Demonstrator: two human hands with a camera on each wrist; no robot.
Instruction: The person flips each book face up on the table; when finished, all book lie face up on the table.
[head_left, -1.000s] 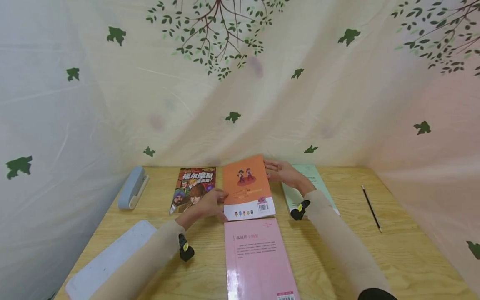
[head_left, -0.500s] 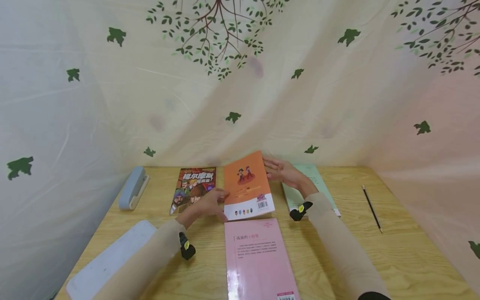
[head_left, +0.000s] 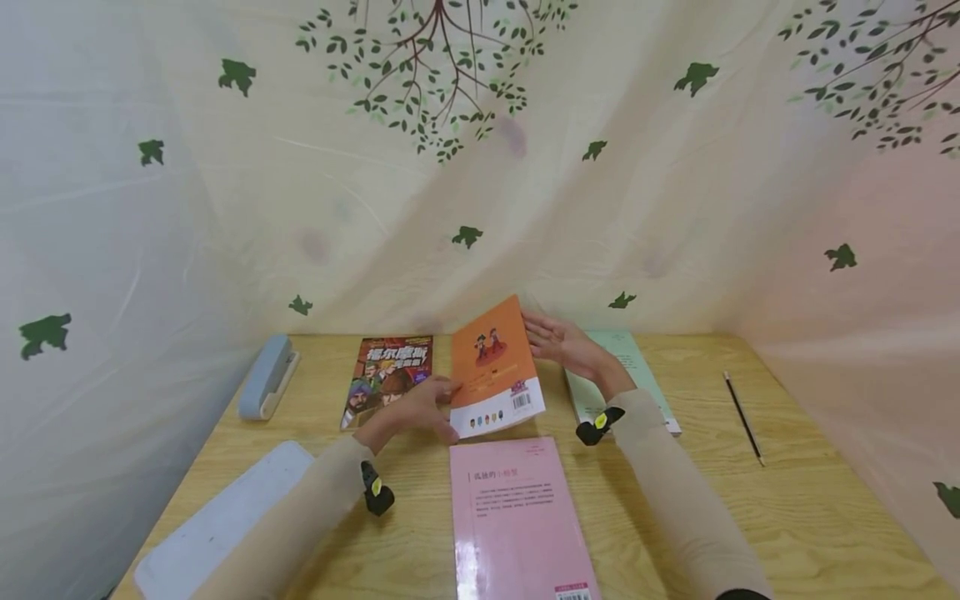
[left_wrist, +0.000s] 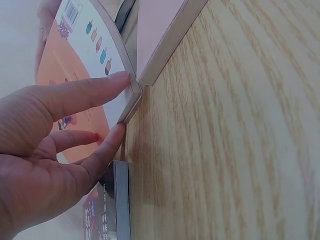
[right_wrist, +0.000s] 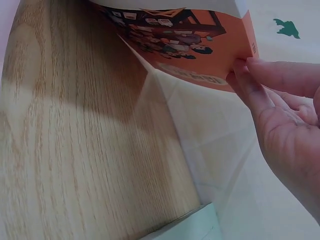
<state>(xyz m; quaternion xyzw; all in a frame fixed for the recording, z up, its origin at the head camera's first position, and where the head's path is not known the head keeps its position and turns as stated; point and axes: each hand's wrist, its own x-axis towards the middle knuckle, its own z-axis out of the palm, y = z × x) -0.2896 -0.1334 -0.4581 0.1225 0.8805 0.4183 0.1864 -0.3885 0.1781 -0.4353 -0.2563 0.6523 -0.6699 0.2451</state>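
An orange-and-white book (head_left: 491,358) stands tilted at the back middle, its right edge raised off the table. My right hand (head_left: 566,346) pinches that raised edge between thumb and fingers. Its underside, the illustrated orange cover (right_wrist: 170,37), faces the right wrist camera. My left hand (head_left: 416,407) rests on the book's lower left corner. In the left wrist view its thumb (left_wrist: 112,86) lies on the white band near the edge, with fairly straight fingers on the orange part and at the side. A pink book (head_left: 510,508) lies flat just in front.
A comic-style book (head_left: 386,367) lies behind the left hand, and a pale green book (head_left: 637,367) sits partly under the right forearm. A blue stapler (head_left: 266,375) and a white slab-like case (head_left: 225,517) are on the left. A pencil (head_left: 742,417) lies right.
The orange book's right edge has risen and swung leftward, tilting the book more steeply. My right hand has gone with it; my left hand has stayed almost in place.
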